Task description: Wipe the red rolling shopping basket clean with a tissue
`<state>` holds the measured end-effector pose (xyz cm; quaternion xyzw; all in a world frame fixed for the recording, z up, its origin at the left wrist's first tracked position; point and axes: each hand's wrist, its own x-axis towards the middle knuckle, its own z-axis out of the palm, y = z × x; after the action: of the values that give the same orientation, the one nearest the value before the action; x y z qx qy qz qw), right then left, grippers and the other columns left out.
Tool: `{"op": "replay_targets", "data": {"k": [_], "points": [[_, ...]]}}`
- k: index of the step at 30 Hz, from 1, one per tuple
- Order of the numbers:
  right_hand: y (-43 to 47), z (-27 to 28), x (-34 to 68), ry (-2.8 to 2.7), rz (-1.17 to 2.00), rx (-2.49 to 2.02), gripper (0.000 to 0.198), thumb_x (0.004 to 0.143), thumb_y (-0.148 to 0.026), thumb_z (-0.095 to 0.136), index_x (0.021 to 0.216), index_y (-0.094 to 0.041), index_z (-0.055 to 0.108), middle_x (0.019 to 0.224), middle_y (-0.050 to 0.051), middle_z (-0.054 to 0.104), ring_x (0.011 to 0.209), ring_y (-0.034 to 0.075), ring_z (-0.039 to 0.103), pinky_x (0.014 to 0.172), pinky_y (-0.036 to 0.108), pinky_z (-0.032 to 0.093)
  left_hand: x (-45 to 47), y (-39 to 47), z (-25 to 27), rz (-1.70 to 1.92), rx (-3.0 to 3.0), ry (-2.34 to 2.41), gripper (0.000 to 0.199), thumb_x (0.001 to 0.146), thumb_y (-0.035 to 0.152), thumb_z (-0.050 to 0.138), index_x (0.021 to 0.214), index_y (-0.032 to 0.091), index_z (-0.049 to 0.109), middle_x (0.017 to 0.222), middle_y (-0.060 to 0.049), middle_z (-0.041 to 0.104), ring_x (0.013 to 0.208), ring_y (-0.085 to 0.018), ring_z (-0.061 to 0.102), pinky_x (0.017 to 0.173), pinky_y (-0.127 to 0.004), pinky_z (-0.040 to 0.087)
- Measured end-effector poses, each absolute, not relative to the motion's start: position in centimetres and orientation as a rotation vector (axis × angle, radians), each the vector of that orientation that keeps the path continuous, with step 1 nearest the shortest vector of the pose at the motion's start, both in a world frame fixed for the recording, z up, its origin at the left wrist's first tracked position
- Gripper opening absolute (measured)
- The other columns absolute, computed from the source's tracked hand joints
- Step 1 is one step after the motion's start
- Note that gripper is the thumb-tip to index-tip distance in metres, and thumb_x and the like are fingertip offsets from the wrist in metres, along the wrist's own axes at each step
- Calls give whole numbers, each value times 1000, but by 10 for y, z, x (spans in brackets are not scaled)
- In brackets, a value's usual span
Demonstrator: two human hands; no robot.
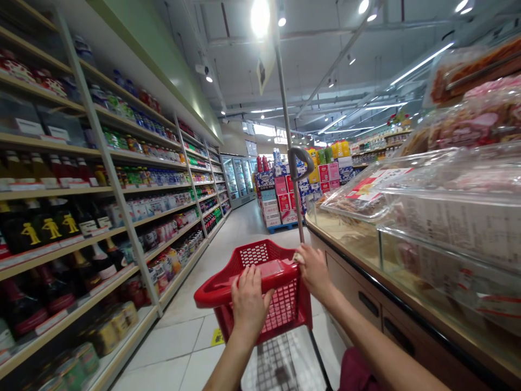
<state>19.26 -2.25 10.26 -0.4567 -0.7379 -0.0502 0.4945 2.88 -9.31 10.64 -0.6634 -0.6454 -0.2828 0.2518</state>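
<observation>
A red plastic shopping cart [303, 304] with mesh walls stands in front of me. My left hand [250, 298] lies over the middle of its red handle bar [215, 293], fingers curled across the top. At the right end of the bar, my right hand [313, 271] is closed on the cart's corner, close to the foot of a grey metal pole [287, 108]. A small pale thing, perhaps a ring, shows at its fingers. The pole rises from that corner and carries a dark grey loop [303, 164]. The cart's inside is mostly hidden.
Long shelves [163, 217] of bottles, cans and jars line the left. Close on the right runs a display counter [342, 239] piled with clear plastic food packs [439, 217]. Ahead, stacked drink boxes [285, 201] stand on a blue pallet [280, 227], with glass-door fridges [236, 176] behind.
</observation>
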Motion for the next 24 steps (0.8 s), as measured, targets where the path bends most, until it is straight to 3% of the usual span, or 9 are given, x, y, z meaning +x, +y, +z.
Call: {"op": "replay_targets", "data": {"k": [5,10,16,21,24], "points": [[-39,98,168,-2033,-184,-759,39,78,-11,39,114,-21,51,127,8,45,121,19,34,101,45,20,34,-95,108,-752,-1780,-1796,42,75,29,50,115,15,49,123,-9,50,115,-24,41,96,-42,28],[-15,99,196,-1759,-111,-1188,35,80,-13,34,108,-14,55,119,15,51,115,25,41,93,53,26,38,-98,110,-744,-1787,-1819,46,73,30,52,115,14,48,123,-9,50,115,-24,40,97,-42,27],[-29,97,179,-2014,-173,-831,40,78,-11,37,114,-18,51,127,9,45,121,20,34,99,46,23,41,-96,107,-745,-1753,-1813,44,73,30,53,114,13,49,122,-12,50,114,-26,42,95,-44,28],[-12,96,197,-1791,-119,-1128,37,77,-10,35,108,-15,55,121,15,49,116,25,40,93,53,26,39,-95,105,-758,-1759,-1758,44,74,31,53,114,15,49,120,-11,52,113,-25,43,96,-45,28],[-17,94,191,-1838,-114,-1024,39,77,-9,34,109,-17,54,123,13,48,118,23,38,94,51,27,38,-94,105,-763,-1768,-1764,44,73,31,53,113,14,50,120,-12,52,113,-26,43,96,-44,28]]}}
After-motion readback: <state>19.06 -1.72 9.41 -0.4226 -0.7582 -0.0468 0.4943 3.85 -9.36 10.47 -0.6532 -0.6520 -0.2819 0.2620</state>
